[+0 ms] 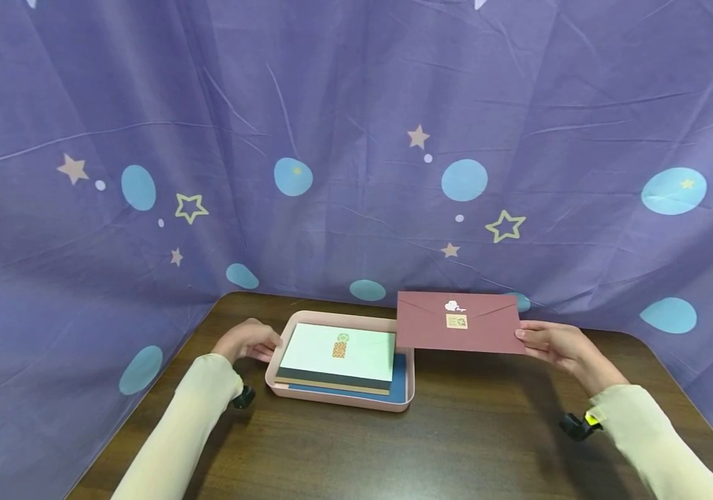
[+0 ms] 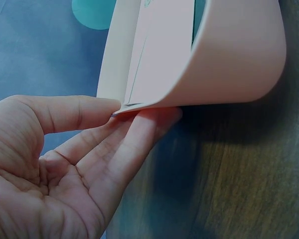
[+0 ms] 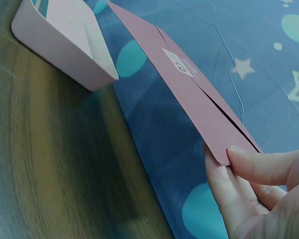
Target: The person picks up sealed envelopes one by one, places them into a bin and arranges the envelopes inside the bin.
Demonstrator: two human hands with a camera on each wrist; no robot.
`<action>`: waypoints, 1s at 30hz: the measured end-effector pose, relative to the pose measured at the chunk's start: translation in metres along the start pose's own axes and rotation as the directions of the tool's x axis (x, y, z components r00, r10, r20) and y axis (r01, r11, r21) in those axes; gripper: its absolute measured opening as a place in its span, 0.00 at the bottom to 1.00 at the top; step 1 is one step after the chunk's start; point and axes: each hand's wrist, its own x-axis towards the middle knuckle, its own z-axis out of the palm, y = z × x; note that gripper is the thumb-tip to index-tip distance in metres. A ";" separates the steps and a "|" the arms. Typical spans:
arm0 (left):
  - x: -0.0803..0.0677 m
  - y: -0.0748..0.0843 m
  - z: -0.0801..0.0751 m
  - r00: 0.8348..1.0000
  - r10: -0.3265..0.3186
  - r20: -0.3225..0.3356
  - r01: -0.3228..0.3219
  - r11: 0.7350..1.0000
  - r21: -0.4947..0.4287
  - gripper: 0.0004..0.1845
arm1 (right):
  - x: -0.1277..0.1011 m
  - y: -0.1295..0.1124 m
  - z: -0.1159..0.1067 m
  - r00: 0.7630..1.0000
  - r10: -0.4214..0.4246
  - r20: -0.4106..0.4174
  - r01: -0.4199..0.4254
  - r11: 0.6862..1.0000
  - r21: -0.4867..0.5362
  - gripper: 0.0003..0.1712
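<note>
Right hand (image 1: 556, 345) pinches flat maroon paper envelope (image 1: 456, 323) by its corner; I see left hand (image 1: 249, 342), fingers relaxed, touching smooth pink tray (image 1: 406, 399) rim.

A tray (image 1: 403, 406) is sitting on the surface (image 1: 475, 444) with a stack of envelopes (image 1: 338, 354) lying in it. The left hand (image 1: 247, 342) is touching the tray's left end. The right hand (image 1: 556, 345) is holding an envelope (image 1: 456, 323) above the surface, just right of the tray, before a hanging cloth (image 1: 356, 139).
</note>
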 end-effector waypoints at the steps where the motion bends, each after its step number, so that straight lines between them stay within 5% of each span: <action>1: 0.000 0.000 0.000 1.000 0.005 0.000 -0.005 1.000 0.003 0.08 | 0.000 0.000 0.003 1.000 0.001 0.000 -0.001 1.000 -0.003 0.16; 30: -0.003 0.002 0.000 1.000 -0.008 -0.007 0.008 1.000 0.010 0.08 | 0.007 0.000 0.075 0.995 0.046 -0.085 -0.052 0.997 -0.062 0.11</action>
